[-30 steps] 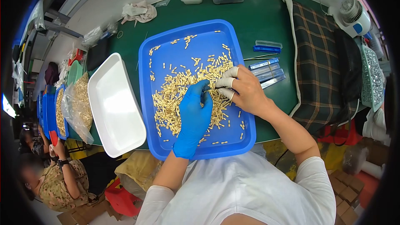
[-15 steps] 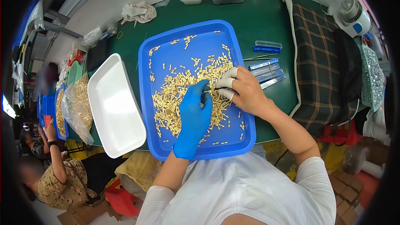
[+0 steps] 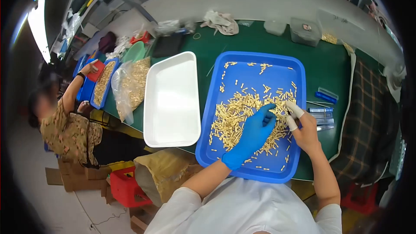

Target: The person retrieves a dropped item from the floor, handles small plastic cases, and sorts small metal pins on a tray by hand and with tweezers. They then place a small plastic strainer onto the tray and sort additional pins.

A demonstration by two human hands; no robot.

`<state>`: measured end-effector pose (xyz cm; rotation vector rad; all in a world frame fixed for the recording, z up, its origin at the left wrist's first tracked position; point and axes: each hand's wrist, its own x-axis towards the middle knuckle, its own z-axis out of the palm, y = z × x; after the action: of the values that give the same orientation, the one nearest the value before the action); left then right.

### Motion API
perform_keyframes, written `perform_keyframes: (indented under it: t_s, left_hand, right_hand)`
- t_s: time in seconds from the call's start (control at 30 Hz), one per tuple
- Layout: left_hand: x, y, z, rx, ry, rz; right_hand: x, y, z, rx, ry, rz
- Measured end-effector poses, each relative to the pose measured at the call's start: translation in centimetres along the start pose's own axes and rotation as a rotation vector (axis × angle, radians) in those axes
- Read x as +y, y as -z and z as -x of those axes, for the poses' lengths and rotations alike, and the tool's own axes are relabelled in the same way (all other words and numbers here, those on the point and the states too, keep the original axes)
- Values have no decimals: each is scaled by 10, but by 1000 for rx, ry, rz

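My left hand [image 3: 255,131], in a blue glove, is over the heap of small brass metal terminals [image 3: 232,119] in a blue tray [image 3: 247,78]. Its fingers are curled with the tips close together; whatever is in them is too small to make out. Close by on the right is my right hand [image 3: 307,131], with white finger cots on several fingers. Its thumb and fingers bend toward the left fingertips, and a thin dark thing shows faintly between them. Loose terminals lie scattered along the tray's edges.
Left of the tray stands a white tray [image 3: 171,104], beside a clear bag of brass parts [image 3: 134,82]. Blue plastic cases [image 3: 321,115] lie at right near plaid cloth [image 3: 368,104]. Another person [image 3: 71,134] at far left holds a red object [image 3: 96,71].
The view has swung left, so the table and trays appear farther right. My hands stay close together over the heap. The other person's red object is now above a tray of parts.
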<state>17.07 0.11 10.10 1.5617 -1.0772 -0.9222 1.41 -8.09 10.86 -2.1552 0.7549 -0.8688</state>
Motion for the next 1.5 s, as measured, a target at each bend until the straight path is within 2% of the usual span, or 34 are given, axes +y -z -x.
perform_keyframes:
  t_s: [0.03,0.07,0.17,0.33,0.47,0.57,0.6,0.63,0.67,0.7,0.73,0.8,0.87,0.93,1.0,1.1,1.17,1.2,1.3,1.33,1.4,1.47,1.5]
  left_hand:
    - [-3,-1,-2,-65,68,125]
    - [-4,-2,-2,-52,51,124]
    - [-6,-4,-1,-104,58,239]
    - [-2,-3,3,-117,69,261]
    - [8,9,7,-173,169,358]
    - [36,50,15,-103,-231,-185]
    - [46,86,-1,20,-334,-321]
    - [42,124,-27,229,-457,-359]
    - [41,170,-55,439,-479,-500]
    - [8,267,-121,713,-474,-630]
    - [-14,315,-151,800,-553,-930]
    - [-61,400,-190,840,-187,-1331]
    - [-93,453,-212,880,135,-1437]
    - [-112,488,-226,882,279,-1511]
    - [-126,514,-237,802,397,-1443]
    - [-171,565,-256,648,377,-1463]
    - [-167,554,-256,784,342,-1482]
    - [-156,543,-248,770,351,-1482]
    - [-96,466,-227,964,71,-1477]
    - [-84,444,-221,965,65,-1479]
    - [-60,397,-205,887,-518,-1421]
    - [-34,331,-182,584,-725,-1133]
    - [-15,287,-163,422,-782,-1112]
  right_hand:
    - [-1,0,0,-20,-3,8]
    - [-2,-1,-1,-19,19,10]
    - [-3,-7,-5,32,305,13]
    - [2,-5,-3,-15,304,8]
    - [-3,-5,-1,-30,275,-24]
    - [0,-7,-2,46,247,0]
    - [2,-7,-3,44,248,-2]
    - [6,-5,-3,55,212,20]
    - [9,-2,-3,67,176,42]
    - [13,-5,-10,96,144,67]
    - [14,-4,-10,112,145,71]
    - [17,-7,-9,96,157,91]
    - [18,-8,-17,109,162,108]
    - [19,-6,-18,86,161,131]
    - [22,-7,-11,106,96,157]
    - [22,-6,-16,73,136,142]
    - [24,-7,-13,83,112,149]
    - [25,-9,-14,93,129,141]
    - [27,-10,-15,110,168,127]
    - [27,-9,-14,118,182,123]
    - [27,-8,-9,135,191,117]
    - [27,-6,-8,117,220,116]
    - [27,-6,-7,108,237,116]
